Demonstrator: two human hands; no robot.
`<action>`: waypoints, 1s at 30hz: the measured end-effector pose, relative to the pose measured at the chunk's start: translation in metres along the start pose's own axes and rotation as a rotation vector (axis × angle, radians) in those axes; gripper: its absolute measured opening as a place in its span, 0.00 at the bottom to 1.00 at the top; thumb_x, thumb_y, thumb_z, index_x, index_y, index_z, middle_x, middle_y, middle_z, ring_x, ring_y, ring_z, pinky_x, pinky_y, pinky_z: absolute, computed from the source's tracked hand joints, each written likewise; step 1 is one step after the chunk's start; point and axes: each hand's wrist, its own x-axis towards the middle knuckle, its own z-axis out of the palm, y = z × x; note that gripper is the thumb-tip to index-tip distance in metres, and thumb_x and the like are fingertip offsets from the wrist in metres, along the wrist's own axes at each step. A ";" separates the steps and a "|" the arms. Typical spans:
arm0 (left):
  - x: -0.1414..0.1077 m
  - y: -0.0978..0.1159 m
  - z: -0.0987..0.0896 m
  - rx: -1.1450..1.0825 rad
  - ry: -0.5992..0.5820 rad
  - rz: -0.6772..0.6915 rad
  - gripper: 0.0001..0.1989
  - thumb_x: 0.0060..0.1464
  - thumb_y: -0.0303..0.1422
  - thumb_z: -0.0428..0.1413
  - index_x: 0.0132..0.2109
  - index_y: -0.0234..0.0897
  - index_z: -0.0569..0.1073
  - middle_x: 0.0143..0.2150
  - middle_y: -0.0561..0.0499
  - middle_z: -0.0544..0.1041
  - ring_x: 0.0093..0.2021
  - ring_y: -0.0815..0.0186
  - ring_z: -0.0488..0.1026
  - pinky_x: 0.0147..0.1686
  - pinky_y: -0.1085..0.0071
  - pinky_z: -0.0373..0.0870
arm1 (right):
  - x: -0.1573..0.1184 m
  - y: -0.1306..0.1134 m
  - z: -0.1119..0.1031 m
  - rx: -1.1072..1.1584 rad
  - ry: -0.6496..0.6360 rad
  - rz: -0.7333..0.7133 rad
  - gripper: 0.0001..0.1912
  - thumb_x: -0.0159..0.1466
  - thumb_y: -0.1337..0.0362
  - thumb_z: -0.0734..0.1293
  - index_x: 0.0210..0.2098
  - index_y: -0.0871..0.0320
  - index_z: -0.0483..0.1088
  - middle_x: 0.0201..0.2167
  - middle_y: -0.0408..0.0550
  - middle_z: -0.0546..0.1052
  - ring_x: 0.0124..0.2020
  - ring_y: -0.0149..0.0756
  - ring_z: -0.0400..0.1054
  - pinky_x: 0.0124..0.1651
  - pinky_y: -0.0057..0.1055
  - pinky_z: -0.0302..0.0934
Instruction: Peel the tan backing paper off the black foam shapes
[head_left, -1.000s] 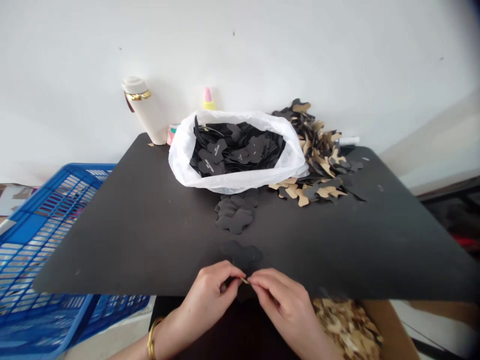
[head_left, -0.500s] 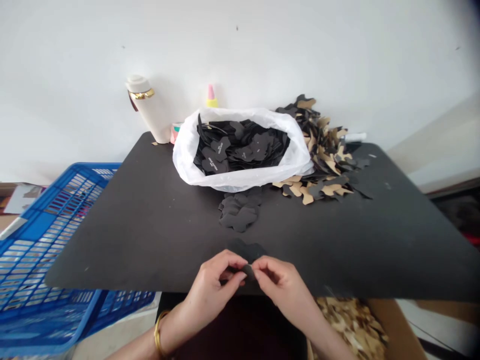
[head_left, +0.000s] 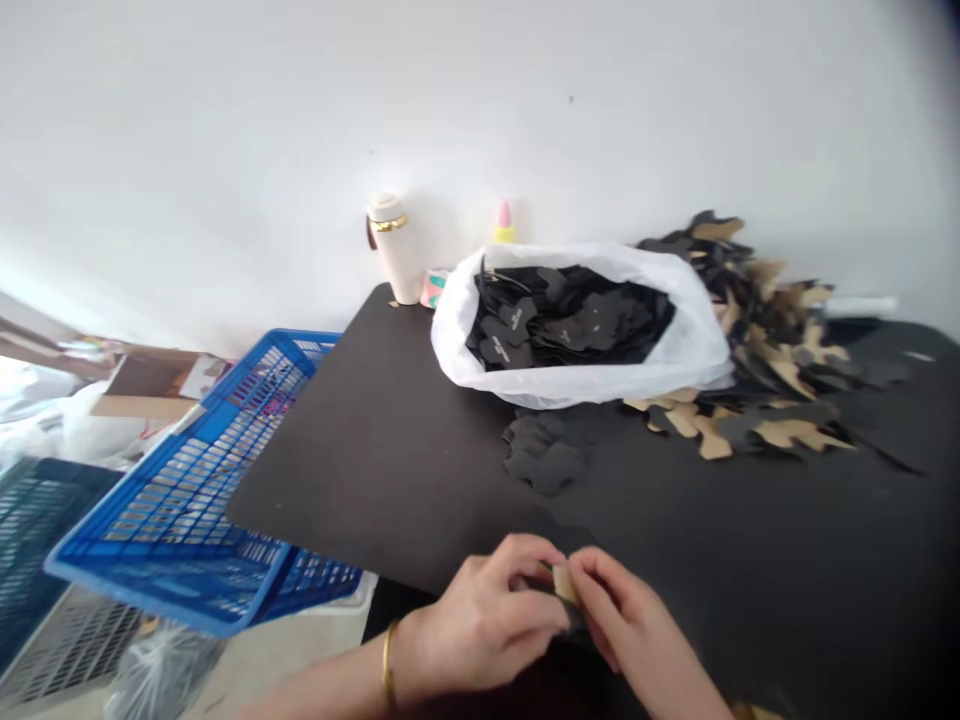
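At the table's near edge, my left hand (head_left: 504,607) and my right hand (head_left: 626,622) pinch one small black and tan cut-out card piece (head_left: 564,584) between thumbs and fingertips. Its tan side shows between the fingers; the rest is partly hidden and blurred. Just beyond the hands, a dark piece lies on the table, hard to make out. Farther off sits a small stack of black wavy-edged card pieces (head_left: 544,455). Behind that stack stands a white plastic bag (head_left: 577,388) with its mouth rolled open, full of black card pieces (head_left: 517,325), some with white print.
Black and tan scraps (head_left: 780,340) are heaped right of the bag. A cream bottle (head_left: 401,260) and a pink-tipped yellow bottle (head_left: 505,225) stand by the wall. Left of the black table (head_left: 360,480) are a blue crate (head_left: 161,590) and a cardboard box (head_left: 150,385).
The view has swung left, showing more of the floor beside the crate. Both hands still hold the piece, which now shows a tan side instead of black.
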 end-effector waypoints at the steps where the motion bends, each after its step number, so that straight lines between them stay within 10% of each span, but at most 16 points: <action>1: -0.002 0.000 -0.002 0.029 0.002 0.024 0.12 0.55 0.20 0.54 0.42 0.40 0.72 0.58 0.45 0.64 0.49 0.64 0.74 0.42 0.74 0.75 | 0.004 0.004 0.001 0.057 0.023 0.032 0.18 0.64 0.47 0.64 0.28 0.55 0.67 0.17 0.37 0.58 0.18 0.28 0.49 0.20 0.25 0.47; 5: -0.011 0.000 -0.006 0.032 0.109 0.057 0.15 0.52 0.17 0.55 0.44 0.40 0.71 0.53 0.44 0.65 0.59 0.55 0.65 0.49 0.65 0.74 | 0.017 0.009 0.006 0.338 0.200 0.058 0.17 0.62 0.47 0.67 0.31 0.54 0.69 0.23 0.40 0.65 0.23 0.30 0.58 0.23 0.25 0.53; 10: -0.015 -0.005 -0.004 -0.162 0.244 -0.029 0.15 0.56 0.16 0.51 0.43 0.40 0.69 0.42 0.47 0.68 0.46 0.63 0.69 0.44 0.64 0.72 | 0.031 -0.004 0.012 0.729 0.244 0.046 0.14 0.60 0.49 0.65 0.33 0.53 0.70 0.37 0.50 0.75 0.38 0.42 0.70 0.35 0.36 0.67; 15: -0.016 -0.006 0.003 -0.518 0.343 -0.311 0.05 0.62 0.24 0.52 0.39 0.40 0.68 0.41 0.49 0.69 0.41 0.66 0.70 0.39 0.70 0.70 | 0.026 -0.018 -0.005 0.917 0.308 -0.030 0.22 0.63 0.49 0.66 0.22 0.53 0.54 0.18 0.36 0.54 0.19 0.28 0.53 0.23 0.27 0.60; 18: -0.017 -0.010 0.010 -0.766 0.427 -0.501 0.03 0.64 0.30 0.53 0.39 0.39 0.67 0.43 0.50 0.68 0.34 0.70 0.68 0.33 0.72 0.68 | 0.009 -0.010 -0.023 0.733 0.342 -0.096 0.18 0.65 0.49 0.64 0.26 0.52 0.58 0.17 0.32 0.44 0.16 0.27 0.36 0.16 0.24 0.40; 20: -0.016 -0.012 0.013 -0.867 0.477 -0.587 0.04 0.64 0.32 0.53 0.39 0.39 0.68 0.42 0.51 0.68 0.31 0.72 0.67 0.32 0.73 0.66 | -0.003 0.002 -0.030 0.463 0.329 -0.115 0.11 0.64 0.53 0.67 0.41 0.50 0.65 0.17 0.31 0.49 0.17 0.27 0.40 0.19 0.24 0.43; 23: -0.012 -0.012 0.017 -0.949 0.508 -0.678 0.06 0.64 0.34 0.54 0.39 0.38 0.68 0.41 0.52 0.68 0.30 0.74 0.66 0.30 0.74 0.64 | -0.017 0.023 -0.026 0.007 0.271 -0.135 0.25 0.59 0.61 0.72 0.55 0.50 0.64 0.23 0.35 0.63 0.21 0.27 0.53 0.26 0.26 0.53; 30: 0.000 -0.006 0.021 -1.106 0.508 -0.811 0.06 0.62 0.35 0.56 0.39 0.38 0.68 0.41 0.52 0.67 0.33 0.72 0.69 0.28 0.75 0.64 | -0.021 0.037 0.003 -0.213 0.390 -0.253 0.05 0.59 0.63 0.70 0.36 0.54 0.72 0.27 0.41 0.67 0.25 0.30 0.61 0.29 0.26 0.56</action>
